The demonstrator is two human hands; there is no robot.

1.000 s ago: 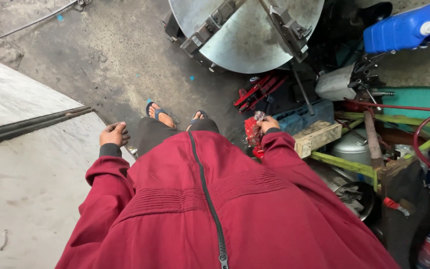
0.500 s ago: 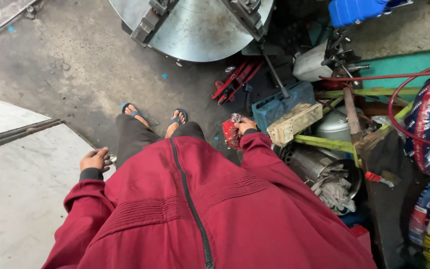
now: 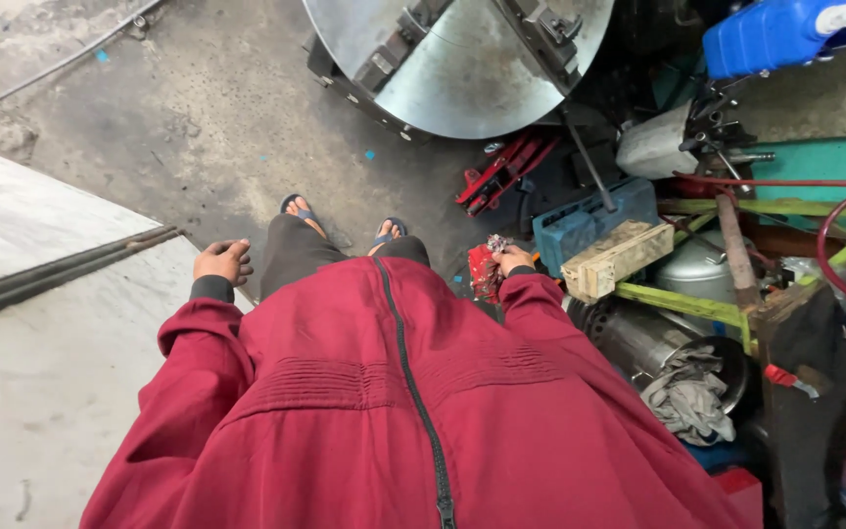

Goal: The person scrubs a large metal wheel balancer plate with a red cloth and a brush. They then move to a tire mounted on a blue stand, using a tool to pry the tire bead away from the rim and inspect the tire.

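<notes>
I look straight down my red zip jacket at my sandalled feet on a stained concrete floor. My left hand point(image 3: 222, 261) hangs at my side with its fingers curled, and nothing shows in it. It hovers just past the corner of a pale slab point(image 3: 41, 333). My right hand point(image 3: 511, 260) grips a crumpled red and grey rag point(image 3: 485, 266) at hip height, close to a wooden block point(image 3: 617, 259).
A large round steel lathe chuck point(image 3: 462, 59) lies ahead. Right of it stand a red jack point(image 3: 501, 171), a blue crate point(image 3: 580, 227), metal pots point(image 3: 707, 279), a grey cloth point(image 3: 687, 397), a blue jerrycan point(image 3: 785, 34) and red hose point(image 3: 834, 211). Dark bars point(image 3: 61, 274) rest on the slab.
The view has swung slightly, shifting the chuck and clutter in the picture. Both hands stay at my sides, the right still holding the rag.
</notes>
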